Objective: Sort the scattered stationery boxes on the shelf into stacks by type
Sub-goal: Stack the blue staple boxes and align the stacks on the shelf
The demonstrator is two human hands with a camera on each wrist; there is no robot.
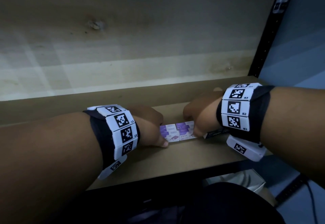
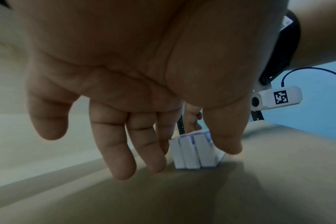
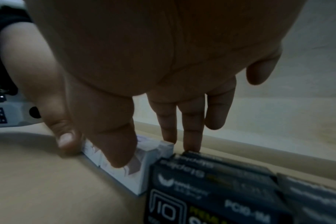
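A tight group of white-and-purple staples boxes (image 1: pixel 177 133) stands in the middle of the brown shelf (image 1: pixel 184 160). My left hand (image 1: pixel 152 127) grips its left end, with the thumb (image 2: pixel 227 144) at the front of the boxes (image 2: pixel 192 153) and the index finger behind. My right hand (image 1: pixel 197 116) pinches the right end. Its thumb (image 3: pixel 115 148) presses the front face of the white boxes (image 3: pixel 136 171) and its index finger sits behind them. Black staples boxes (image 3: pixel 211 189) touch the group's right side, under my right wrist (image 1: pixel 213 133); my middle finger touches their far edge.
A pale wooden back panel (image 1: pixel 123 48) rises close behind the boxes. A black metal upright (image 1: pixel 263 39) bounds the shelf on the right. Bare shelf board lies in front of and to the left of the boxes. A white object (image 1: pixel 237 179) sits below the shelf's front edge.
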